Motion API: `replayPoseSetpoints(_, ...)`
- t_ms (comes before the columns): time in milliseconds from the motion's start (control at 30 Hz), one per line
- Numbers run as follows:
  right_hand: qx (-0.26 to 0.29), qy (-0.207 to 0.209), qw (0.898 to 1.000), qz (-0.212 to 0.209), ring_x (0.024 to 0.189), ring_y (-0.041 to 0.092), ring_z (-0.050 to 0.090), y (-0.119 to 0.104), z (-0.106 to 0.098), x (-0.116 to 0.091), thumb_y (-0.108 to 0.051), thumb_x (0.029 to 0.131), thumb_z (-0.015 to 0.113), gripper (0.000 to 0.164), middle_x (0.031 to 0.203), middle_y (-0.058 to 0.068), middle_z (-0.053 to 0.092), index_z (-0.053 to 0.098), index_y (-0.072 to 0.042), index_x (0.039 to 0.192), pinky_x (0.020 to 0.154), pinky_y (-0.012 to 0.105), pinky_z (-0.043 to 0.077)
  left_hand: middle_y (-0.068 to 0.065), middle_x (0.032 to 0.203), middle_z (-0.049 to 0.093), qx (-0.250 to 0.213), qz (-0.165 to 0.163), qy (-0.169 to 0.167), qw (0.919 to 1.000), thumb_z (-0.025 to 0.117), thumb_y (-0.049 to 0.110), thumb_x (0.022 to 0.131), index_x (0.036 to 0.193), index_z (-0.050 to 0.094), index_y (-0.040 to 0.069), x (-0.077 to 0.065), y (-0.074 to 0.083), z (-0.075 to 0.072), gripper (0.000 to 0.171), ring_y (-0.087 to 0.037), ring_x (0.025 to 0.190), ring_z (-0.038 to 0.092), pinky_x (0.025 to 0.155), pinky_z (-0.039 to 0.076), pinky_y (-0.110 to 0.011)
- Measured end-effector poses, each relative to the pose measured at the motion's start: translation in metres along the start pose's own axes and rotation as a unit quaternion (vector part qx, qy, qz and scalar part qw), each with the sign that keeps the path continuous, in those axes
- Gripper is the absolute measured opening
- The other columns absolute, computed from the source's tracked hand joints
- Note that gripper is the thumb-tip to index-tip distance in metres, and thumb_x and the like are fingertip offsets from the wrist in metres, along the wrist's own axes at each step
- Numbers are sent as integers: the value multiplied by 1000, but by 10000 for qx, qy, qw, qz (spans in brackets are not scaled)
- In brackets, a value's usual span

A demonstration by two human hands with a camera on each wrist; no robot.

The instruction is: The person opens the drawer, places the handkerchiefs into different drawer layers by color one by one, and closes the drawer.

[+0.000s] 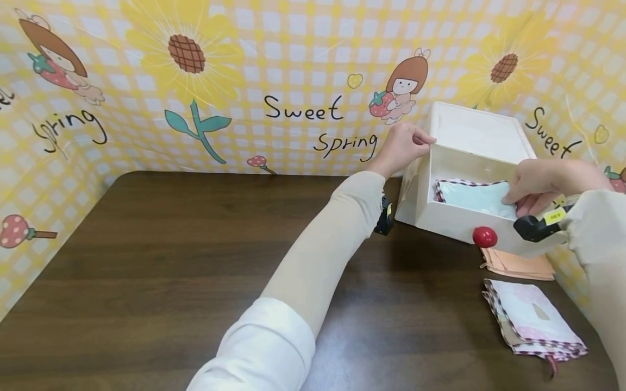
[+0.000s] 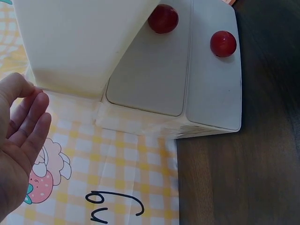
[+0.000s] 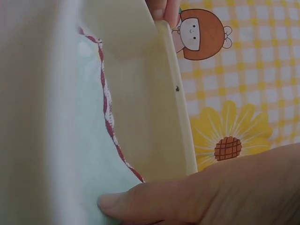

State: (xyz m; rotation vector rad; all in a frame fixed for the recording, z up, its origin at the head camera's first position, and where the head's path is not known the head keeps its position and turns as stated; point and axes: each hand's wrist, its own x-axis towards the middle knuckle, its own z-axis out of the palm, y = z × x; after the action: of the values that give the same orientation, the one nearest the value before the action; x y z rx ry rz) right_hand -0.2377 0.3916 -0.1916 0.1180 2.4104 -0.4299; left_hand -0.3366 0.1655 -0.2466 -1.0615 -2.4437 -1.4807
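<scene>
A white drawer cabinet stands at the back right, its top drawer with a red knob pulled out. Inside the drawer lies a folded mint-green hand towel with checked trim, also visible in the right wrist view. My right hand reaches into the drawer and pinches the towel's right end. The thumb lies on top of the towel, and the other fingers are mostly hidden. With thumb and fingertips, my left hand pinches the cabinet's upper left front corner.
Two closed lower drawers with red knobs show in the left wrist view. A folded orange cloth and a folded white-and-pink towel lie on the dark wooden table. Patterned yellow checked cloth lines the walls.
</scene>
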Motion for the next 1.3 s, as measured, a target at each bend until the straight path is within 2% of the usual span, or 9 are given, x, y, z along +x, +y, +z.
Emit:
replayPoseSetpoints(200,-7,144,9999,21,53,9,58,-3,-1,-6,-14,90,56,23,62,3,60,55,7,84,54,22,49,-5,96,66,105,91,39,9999,60,3,84,99,71,4,1,0,1,18,-9,83,59,67,43,-10)
replayPoseSetpoints(367,26,183,9998,29,53,9,58,-5,-1,-10,-15,90,56,25,62,3,60,53,9,85,54,23,49,-4,96,65,107,28,-22,9999,60,3,84,100,71,4,1,0,1,19,-8,84,59,68,43,-9)
replayPoseSetpoints(700,70,296,9995,-118,56,9,59,-1,-5,-15,-14,91,56,23,61,1,60,59,3,75,55,22,50,-4,96,66,62,-15,-25,10000,60,3,84,100,71,4,1,-1,0,19,-8,84,59,68,43,-9)
replayPoseSetpoints(833,-51,681,9974,-227,58,10,59,-1,-5,-19,-15,90,57,25,62,2,62,63,2,72,56,23,51,-5,96,66,21,-15,4,10000,60,3,84,99,71,4,1,-1,1,19,-8,84,60,68,43,-9)
replayPoseSetpoints(967,-174,1244,9915,-342,64,16,61,2,-4,-22,-20,88,60,28,67,6,65,67,7,80,61,30,53,-5,96,67,22,9,18,10000,60,3,84,99,71,4,1,-2,1,19,-8,83,60,68,43,-9)
replayPoseSetpoints(1200,-494,2069,9745,-721,64,25,64,-3,3,-34,-22,87,62,36,69,12,66,65,13,85,60,37,54,-3,96,68,87,22,4,10000,60,3,84,99,71,4,2,-2,1,19,-7,82,60,68,43,-9)
replayPoseSetpoints(1300,-607,2298,9678,-829,66,28,65,-8,7,-42,-23,88,61,38,70,14,67,63,15,89,61,40,53,-4,97,68,94,29,-9,10000,60,3,84,99,71,4,1,-1,1,19,-7,83,60,68,43,-9)
